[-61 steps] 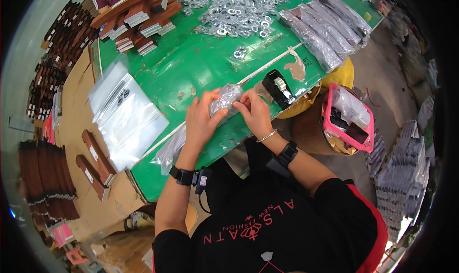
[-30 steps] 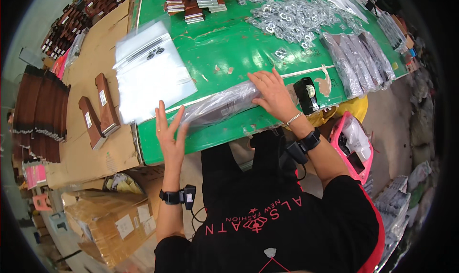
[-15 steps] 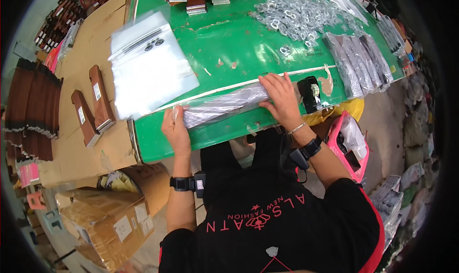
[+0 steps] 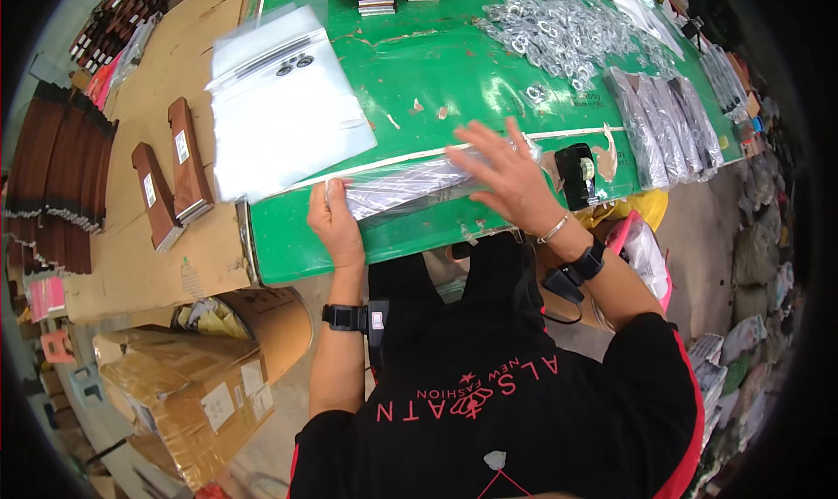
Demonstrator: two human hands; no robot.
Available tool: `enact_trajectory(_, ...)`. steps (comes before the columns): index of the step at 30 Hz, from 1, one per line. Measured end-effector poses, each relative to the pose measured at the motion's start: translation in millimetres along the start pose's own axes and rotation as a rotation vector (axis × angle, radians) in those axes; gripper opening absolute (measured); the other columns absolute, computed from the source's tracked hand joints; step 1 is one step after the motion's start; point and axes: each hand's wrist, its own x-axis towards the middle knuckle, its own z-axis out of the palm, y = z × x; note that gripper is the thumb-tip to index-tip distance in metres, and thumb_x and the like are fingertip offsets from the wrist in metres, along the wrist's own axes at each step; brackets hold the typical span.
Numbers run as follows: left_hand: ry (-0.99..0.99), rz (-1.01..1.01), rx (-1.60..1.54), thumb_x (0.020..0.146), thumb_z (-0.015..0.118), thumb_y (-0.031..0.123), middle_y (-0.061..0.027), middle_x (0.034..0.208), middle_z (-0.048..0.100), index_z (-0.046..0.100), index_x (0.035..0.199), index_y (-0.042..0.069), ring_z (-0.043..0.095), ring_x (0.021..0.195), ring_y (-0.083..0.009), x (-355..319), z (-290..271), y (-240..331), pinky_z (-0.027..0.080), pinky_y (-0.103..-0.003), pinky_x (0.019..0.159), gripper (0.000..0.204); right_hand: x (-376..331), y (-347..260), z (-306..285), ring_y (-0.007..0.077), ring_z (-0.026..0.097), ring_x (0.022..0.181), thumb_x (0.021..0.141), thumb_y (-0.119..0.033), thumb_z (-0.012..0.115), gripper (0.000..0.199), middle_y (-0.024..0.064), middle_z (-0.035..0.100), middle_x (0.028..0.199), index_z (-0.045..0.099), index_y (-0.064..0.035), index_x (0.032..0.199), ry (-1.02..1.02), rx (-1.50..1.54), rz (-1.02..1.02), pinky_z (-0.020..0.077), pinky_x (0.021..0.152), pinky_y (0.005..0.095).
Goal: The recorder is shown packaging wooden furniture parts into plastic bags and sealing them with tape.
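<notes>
Filled clear bag (image 4: 410, 185) lying flat along the near edge of the green tabletop (image 4: 419, 80), long axis parallel to that edge, grey striped contents showing through the plastic. Left hand (image 4: 334, 221) at the bag's left end, fingers curled over that end and pinching it against the tabletop. Right hand (image 4: 506, 180) spread flat on the bag's right half, fingers splayed open and pressing down, gripping nothing. Judged as late in one bagging round: contents inside, bag laid out and being smoothed; whether the mouth is sealed cannot be told. Plenty left, by the look: stack of empty bags (image 4: 279, 106) near the left edge, heap of metal rings (image 4: 559, 27) toward the far right corner, row of finished packs (image 4: 663, 132) along the right edge. Compared with half a second back: bag in much the same spot, left hand shifted onto the bag's end, right hand slid a little rightward along it. Two seconds back: bag held up between both hands, now down flat.
</notes>
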Motion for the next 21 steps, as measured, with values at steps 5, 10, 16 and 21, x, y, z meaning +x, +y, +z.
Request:
enact_trajectory(5, 0.001, -0.001, -0.021, 0.105, 0.052, 0.017, 0.001, 0.079, 0.056, 0.065, 0.086, -0.002, 0.044, 0.075, -0.0066, 0, 4, 2, 0.038, -0.024, 0.069, 0.029, 17, -12, 18, 0.0272, 0.05, 0.131, 0.07, -0.021, 0.084, 0.085, 0.0054, 0.055, 0.135, 0.047, -0.017, 0.147, -0.023, 0.13, -0.237, 0.0279, 0.119, 0.0524)
enact_trajectory(10, 0.017, 0.029, -0.016, 0.104, 0.052, 0.014, -0.0024, 0.08, 0.056, 0.064, 0.086, -0.003, 0.046, 0.075, -0.0093, 3, 4, 5, 0.039, -0.026, 0.068, 0.027, 40, -16, 30, 0.0244, 0.057, 0.109, 0.069, -0.019, 0.084, 0.07, 0.0046, 0.06, 0.117, 0.057, -0.0142, 0.133, -0.081, 0.16, -0.158, 0.0422, 0.096, 0.0427)
enact_trajectory(16, 0.009, 0.188, 0.081, 0.103, 0.05, 0.011, -0.006, 0.082, 0.056, 0.065, 0.098, -0.003, 0.052, 0.077, -0.0137, -17, 1, 20, 0.043, -0.03, 0.071, 0.021, 32, -8, 38, 0.0254, 0.057, 0.106, 0.061, -0.012, 0.082, 0.07, 0.0035, 0.06, 0.112, 0.061, -0.0168, 0.128, 0.085, 0.172, -0.159, 0.0416, 0.092, 0.0413)
enact_trajectory(21, -0.104, -0.011, 0.102, 0.1, 0.052, 0.008, -0.0122, 0.098, 0.063, 0.062, 0.123, 0.0, 0.059, 0.082, -0.0191, -18, -10, 47, 0.046, -0.032, 0.075, 0.027, 24, -10, 41, 0.0243, 0.057, 0.107, 0.063, -0.01, 0.081, 0.065, 0.0025, 0.06, 0.11, 0.062, -0.0188, 0.124, 0.109, 0.172, -0.125, 0.0413, 0.092, 0.0405)
